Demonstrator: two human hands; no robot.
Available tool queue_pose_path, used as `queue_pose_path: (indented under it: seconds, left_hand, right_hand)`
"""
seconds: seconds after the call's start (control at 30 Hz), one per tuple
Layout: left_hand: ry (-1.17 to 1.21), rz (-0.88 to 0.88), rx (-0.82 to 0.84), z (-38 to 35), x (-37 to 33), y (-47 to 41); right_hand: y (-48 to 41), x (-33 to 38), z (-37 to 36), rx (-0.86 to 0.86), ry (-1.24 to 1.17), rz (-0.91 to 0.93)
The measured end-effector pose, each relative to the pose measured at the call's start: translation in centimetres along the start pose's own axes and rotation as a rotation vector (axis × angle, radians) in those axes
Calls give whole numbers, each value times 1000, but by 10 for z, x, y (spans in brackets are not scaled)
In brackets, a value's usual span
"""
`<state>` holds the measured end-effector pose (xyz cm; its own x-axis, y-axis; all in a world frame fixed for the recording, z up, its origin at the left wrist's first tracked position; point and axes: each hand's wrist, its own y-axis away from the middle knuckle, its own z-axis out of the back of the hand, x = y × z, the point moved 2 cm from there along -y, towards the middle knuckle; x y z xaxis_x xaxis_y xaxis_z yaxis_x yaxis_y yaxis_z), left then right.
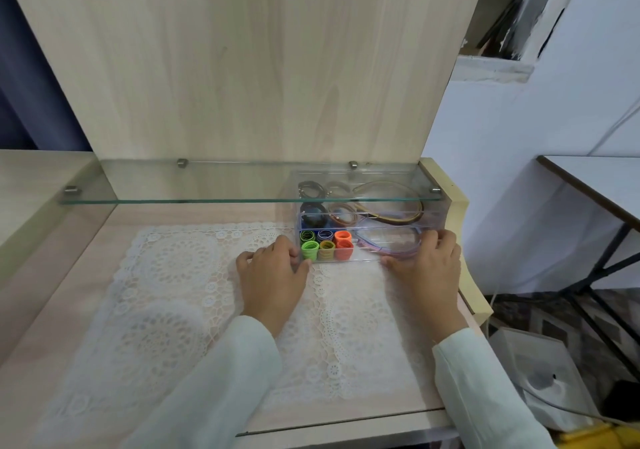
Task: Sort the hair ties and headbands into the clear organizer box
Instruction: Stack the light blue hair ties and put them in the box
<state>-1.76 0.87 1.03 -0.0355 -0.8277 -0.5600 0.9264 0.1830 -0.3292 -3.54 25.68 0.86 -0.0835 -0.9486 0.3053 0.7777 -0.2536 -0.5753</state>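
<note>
The clear organizer box (367, 258) stands at the back right of the table, partly under a glass shelf. Its front left compartment holds rolled hair ties: green (309, 250), olive (327, 249), orange (343, 243) and dark blue (325, 235). A lilac headband (391, 246) lies in the front right section. Behind it lie a brown and black headband (394, 219) and dark scrunchies (313, 216). My left hand (273, 268) holds the box's front left corner. At the front right end, my right hand (427, 265) holds the box with fingers curled over its rim.
A glass shelf (207, 199) on metal pegs overhangs the back of the box. A white lace mat (173, 292) covers the wooden table. A tall wooden back panel rises behind. The table's right edge (474, 296) is close to my right hand; a white table and floor clutter lie beyond.
</note>
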Motion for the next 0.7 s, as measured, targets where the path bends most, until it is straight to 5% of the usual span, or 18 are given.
queue_pose_path:
  seconds: [0.7]
  left_hand:
    - [-9,37,-48,-14,-1,-33]
  right_hand:
    - [-14,23,-17,-9,-303,-133]
